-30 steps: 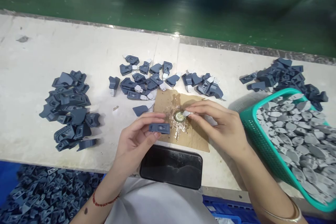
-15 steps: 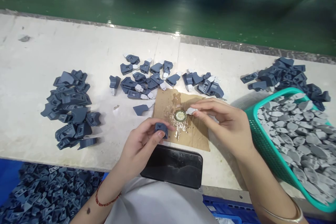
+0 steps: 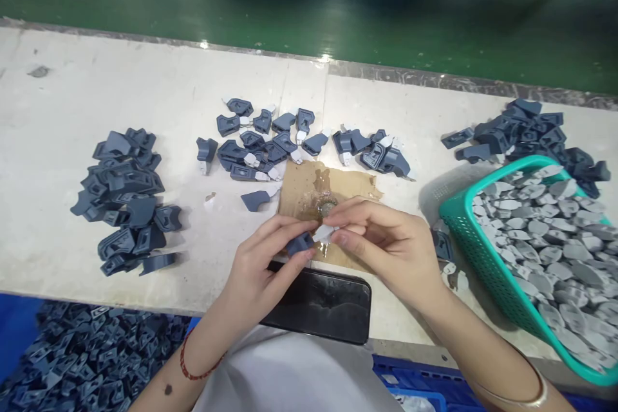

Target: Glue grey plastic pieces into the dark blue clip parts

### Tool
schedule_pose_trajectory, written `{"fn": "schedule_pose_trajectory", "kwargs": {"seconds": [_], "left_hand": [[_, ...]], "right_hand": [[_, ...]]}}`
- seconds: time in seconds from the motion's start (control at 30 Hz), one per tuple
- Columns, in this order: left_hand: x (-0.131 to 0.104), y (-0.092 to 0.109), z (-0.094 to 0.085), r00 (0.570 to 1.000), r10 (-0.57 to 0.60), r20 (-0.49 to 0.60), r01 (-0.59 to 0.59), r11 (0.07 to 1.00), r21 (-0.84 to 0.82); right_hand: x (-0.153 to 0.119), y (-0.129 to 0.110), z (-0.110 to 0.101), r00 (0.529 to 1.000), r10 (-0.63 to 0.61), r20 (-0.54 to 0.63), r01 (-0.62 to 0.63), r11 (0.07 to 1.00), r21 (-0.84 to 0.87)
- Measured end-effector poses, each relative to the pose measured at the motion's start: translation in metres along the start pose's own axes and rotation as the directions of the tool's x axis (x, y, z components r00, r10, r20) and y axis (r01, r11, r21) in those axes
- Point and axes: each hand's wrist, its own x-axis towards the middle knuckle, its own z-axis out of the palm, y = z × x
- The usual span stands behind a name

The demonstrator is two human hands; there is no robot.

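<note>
Between the thumb and fingers of my left hand (image 3: 268,264) is a dark blue-grey plastic part (image 3: 299,244). My right hand (image 3: 386,241) pinches a small light-grey leaf-shaped piece (image 3: 324,233) whose tip meets the right side of the dark part; whether it sits inside cannot be made out. Just behind my fingers a small round cap (image 3: 327,208) with shiny liquid lies on a piece of brown cardboard (image 3: 299,190), partly hidden by my right hand. Beyond the cardboard lie several dark parts (image 3: 275,151) with light-grey pieces sticking out of them.
A black phone (image 3: 323,306) lies in front of the cardboard. At right stands a teal basket (image 3: 483,264) full of light-grey pieces. Dark parts are heaped at left (image 3: 130,187) and far right (image 3: 521,129). More fill a blue container (image 3: 19,335) below the table edge.
My right hand has moved left and toward me from the round cap, bringing the light-grey piece against the dark part. My left hand still holds that part.
</note>
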Motion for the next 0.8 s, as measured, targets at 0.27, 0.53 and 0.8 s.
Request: {"fn": "schedule_pose_trajectory", "kwargs": {"seconds": [0.27, 0.53, 0.8], "left_hand": [[0.0046, 0.0026, 0.0022, 0.995, 0.095, -0.037, -0.093, 0.994, 0.058], [0.0021, 0.0013, 0.0022, 0.997, 0.07, -0.033, -0.067, 0.995, 0.079], [0.0023, 0.0007, 0.0016, 0.987, 0.132, 0.089, -0.146, 0.974, 0.174]], "right_hand": [[0.0013, 0.0023, 0.0001, 0.999, -0.02, 0.05, 0.023, 0.998, -0.053], [0.0004, 0.0018, -0.0005, 0.994, -0.036, 0.1, 0.046, 0.994, -0.095], [0.0004, 0.0, -0.0031, 0.973, -0.103, 0.207, 0.146, 0.968, -0.202]]}}
